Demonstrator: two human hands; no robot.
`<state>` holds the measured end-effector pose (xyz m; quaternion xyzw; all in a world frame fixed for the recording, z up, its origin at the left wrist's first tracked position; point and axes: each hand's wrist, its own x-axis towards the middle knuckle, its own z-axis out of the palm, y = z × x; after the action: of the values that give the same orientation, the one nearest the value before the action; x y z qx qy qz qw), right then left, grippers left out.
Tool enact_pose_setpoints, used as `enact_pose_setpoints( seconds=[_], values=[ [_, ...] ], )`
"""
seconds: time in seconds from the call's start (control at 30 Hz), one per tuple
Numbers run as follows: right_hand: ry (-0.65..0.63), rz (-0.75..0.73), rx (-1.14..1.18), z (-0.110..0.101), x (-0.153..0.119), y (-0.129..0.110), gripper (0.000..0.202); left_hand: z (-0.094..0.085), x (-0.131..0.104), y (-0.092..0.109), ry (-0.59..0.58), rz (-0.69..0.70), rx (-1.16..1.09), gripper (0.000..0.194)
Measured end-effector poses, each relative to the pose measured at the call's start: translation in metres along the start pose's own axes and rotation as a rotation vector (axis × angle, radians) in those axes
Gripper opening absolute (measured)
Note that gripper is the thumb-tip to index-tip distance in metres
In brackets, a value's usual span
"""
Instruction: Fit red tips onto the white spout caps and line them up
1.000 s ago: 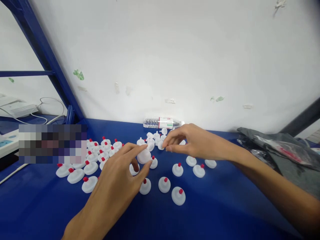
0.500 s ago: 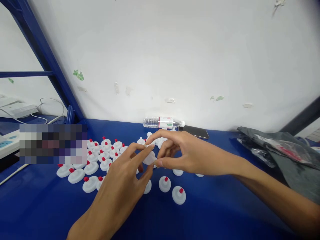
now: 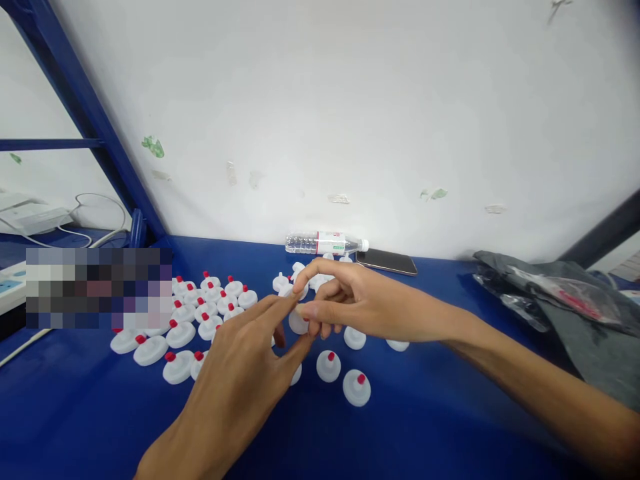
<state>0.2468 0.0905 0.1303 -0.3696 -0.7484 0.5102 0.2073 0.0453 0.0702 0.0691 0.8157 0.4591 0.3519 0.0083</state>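
Note:
Between the fingers of my left hand (image 3: 250, 343) is a translucent white round cap (image 3: 299, 323), gripped near its rim and turned on its side. My right hand (image 3: 365, 300) has its thumb and fingers closed at the cap's nozzle; a speck of red shows there, mostly covered by the fingers. Many similar caps with red tips (image 3: 181, 335) lie to the left of my hands. Two more, a nearer red-tipped cap (image 3: 357, 388) and another red-tipped cap (image 3: 329, 367), sit in front. Behind my hands are white caps (image 3: 281, 283) with no red showing.
A clear water bottle (image 3: 327, 243) lies on its side by the wall, with a dark phone (image 3: 387, 261) beside it. Dark grey plastic bags (image 3: 560, 293) rest at the right. A white power strip (image 3: 13, 287) and cables are at the left, near the blue frame (image 3: 83, 113).
My right thumb and fingers have moved left, over the cap's nozzle, and now cover more of it. My left hand still holds the cap. The view has shifted slightly.

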Motion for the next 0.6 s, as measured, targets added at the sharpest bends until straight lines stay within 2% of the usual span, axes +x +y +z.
enact_pose_setpoints(
  seconds=[0.13, 0.27, 0.33, 0.4, 0.5, 0.6],
  values=[
    [-0.015, -0.032, -0.038, 0.000, 0.002, 0.001, 0.029, 0.002, -0.001, -0.002, 0.044, -0.129, -0.080, 0.057],
    [-0.054, -0.074, -0.102, -0.008, 0.003, 0.002, 0.033, 0.000, -0.001, -0.002, 0.035, -0.143, -0.181, 0.071],
    [-0.020, -0.067, -0.116, -0.017, 0.004, 0.004, 0.032, -0.003, 0.000, -0.001, 0.026, -0.159, -0.191, 0.075],
    [0.052, -0.031, -0.152, -0.030, 0.004, 0.010, 0.029, -0.007, 0.000, 0.001, 0.041, -0.171, -0.204, 0.068],
    [0.114, 0.101, -0.252, -0.050, 0.006, 0.025, 0.024, -0.010, 0.001, 0.004, 0.063, -0.168, -0.236, 0.047],
    [0.010, 0.225, -0.312, -0.062, 0.008, 0.043, 0.026, -0.009, 0.001, 0.004, 0.056, -0.154, -0.245, 0.041]
  ],
)
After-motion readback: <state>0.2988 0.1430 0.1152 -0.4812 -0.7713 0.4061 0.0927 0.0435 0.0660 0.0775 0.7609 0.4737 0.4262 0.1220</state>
